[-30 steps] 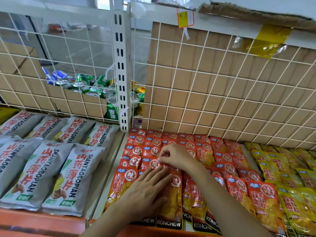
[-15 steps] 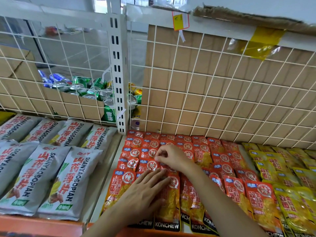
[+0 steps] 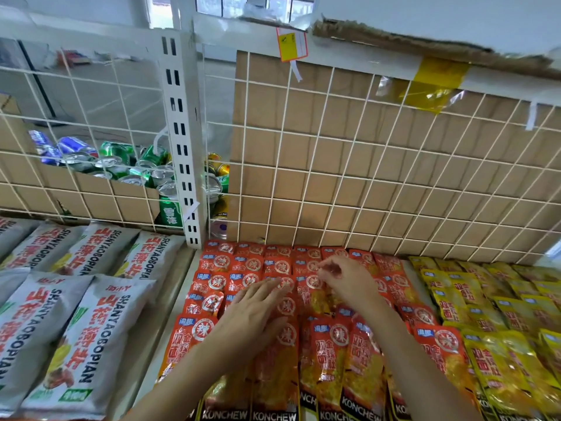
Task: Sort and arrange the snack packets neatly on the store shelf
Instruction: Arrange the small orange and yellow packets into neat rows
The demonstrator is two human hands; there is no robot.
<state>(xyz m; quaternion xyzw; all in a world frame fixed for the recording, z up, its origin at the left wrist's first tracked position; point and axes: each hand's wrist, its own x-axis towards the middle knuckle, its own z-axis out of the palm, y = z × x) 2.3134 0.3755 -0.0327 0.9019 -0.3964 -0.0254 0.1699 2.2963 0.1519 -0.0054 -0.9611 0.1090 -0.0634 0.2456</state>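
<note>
Evidently light, slick, floppy foil. Pressing red packets [image 3: 337, 354] flat with straight-fingered left hand [image 3: 252, 311]; seemingly pinching one's top seam with curled right hand [image 3: 349, 281]. Best gripped there.

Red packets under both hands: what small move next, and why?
Probably slide the red packet that the right hand seems to pinch straight into its column, while the flat left hand holds the neighbouring packets down; they overlap unevenly there.
</note>
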